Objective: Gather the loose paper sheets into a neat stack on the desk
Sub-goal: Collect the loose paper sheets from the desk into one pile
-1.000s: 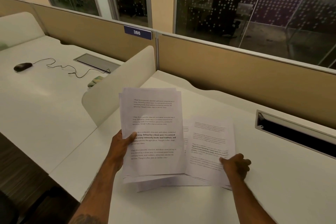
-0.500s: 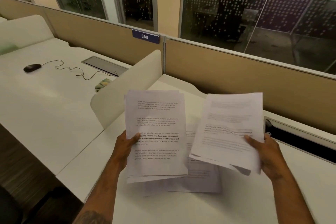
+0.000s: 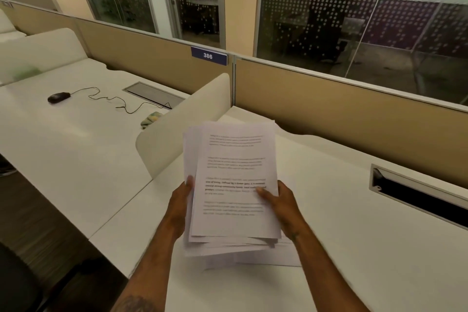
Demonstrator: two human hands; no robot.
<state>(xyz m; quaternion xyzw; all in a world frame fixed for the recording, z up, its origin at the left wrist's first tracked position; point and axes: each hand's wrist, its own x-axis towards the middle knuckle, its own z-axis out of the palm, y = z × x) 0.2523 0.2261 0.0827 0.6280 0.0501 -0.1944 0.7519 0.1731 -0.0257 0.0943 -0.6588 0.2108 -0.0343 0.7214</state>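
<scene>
Both hands are clamped on the paper bundle (image 3: 234, 185), left hand (image 3: 181, 206) and right hand (image 3: 279, 204) pinching opposite long edges. Long axis points away from the body, and a few loose sheets (image 3: 288, 257) sit on the desk (image 3: 367, 248) right underneath, nearer the right hand

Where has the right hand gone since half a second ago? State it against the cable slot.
Yes. The right hand moved left, away from the cable slot, and now grips the paper stack opposite the left hand.

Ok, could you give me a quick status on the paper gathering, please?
Left hand and right hand gripping paper bundle, edges uneven. Sheets still on desk underneath. Nothing blocking.
</scene>
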